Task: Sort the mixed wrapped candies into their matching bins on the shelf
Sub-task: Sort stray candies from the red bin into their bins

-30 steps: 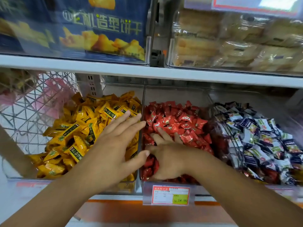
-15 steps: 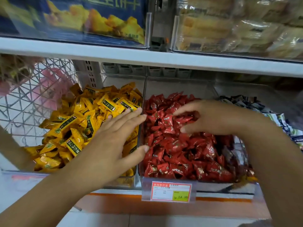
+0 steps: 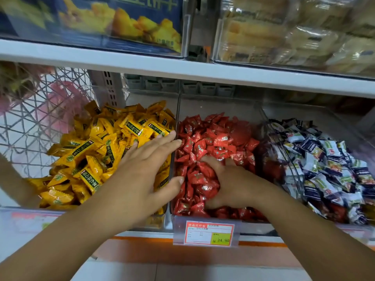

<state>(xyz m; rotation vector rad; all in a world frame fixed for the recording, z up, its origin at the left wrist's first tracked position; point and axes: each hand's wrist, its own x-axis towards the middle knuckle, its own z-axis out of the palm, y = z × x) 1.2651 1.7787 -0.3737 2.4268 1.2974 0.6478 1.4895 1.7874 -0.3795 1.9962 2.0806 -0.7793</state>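
Note:
Three clear bins stand side by side on the shelf. The left bin holds yellow candies (image 3: 97, 151), the middle bin red candies (image 3: 215, 142), the right bin blue-and-white candies (image 3: 324, 159). My left hand (image 3: 146, 169) lies flat with straight fingers on the yellow pile, fingertips and thumb against the clear divider (image 3: 176, 126). My right hand (image 3: 229, 183) is dug into the front of the red pile, fingers curled down among the red candies and partly buried.
A price tag (image 3: 209, 233) hangs on the middle bin's front. A wire basket (image 3: 38, 118) with pink items stands at the left. The upper shelf (image 3: 182, 67) carries a blue biscuit box and clear packs of pastries.
My right hand came down from the back of the red pile to its front and dug in. The left hand stayed flat on the yellow candies.

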